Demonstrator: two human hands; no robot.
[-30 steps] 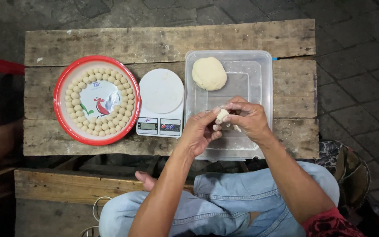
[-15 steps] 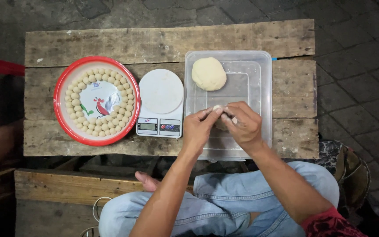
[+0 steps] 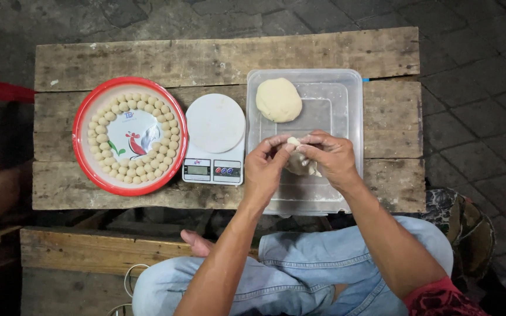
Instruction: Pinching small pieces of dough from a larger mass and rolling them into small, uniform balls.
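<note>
Head view: both hands meet over the clear plastic tub (image 3: 352,105), the left hand (image 3: 265,169) and right hand (image 3: 330,159) pinching one small piece of dough (image 3: 293,141) between their fingertips, with more dough half hidden beneath the right palm. Pinching evenly and lightly would likely keep the pieces alike in size. Far inside the tub sits a large dough lump (image 3: 278,99). Left of the white kitchen scale (image 3: 215,126), a red-rimmed plate (image 3: 89,99) holds rings of dough balls (image 3: 147,169).

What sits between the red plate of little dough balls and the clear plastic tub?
A white kitchen scale stands between the red plate and the plastic tub, on the wooden table, as seen from the head camera.
</note>
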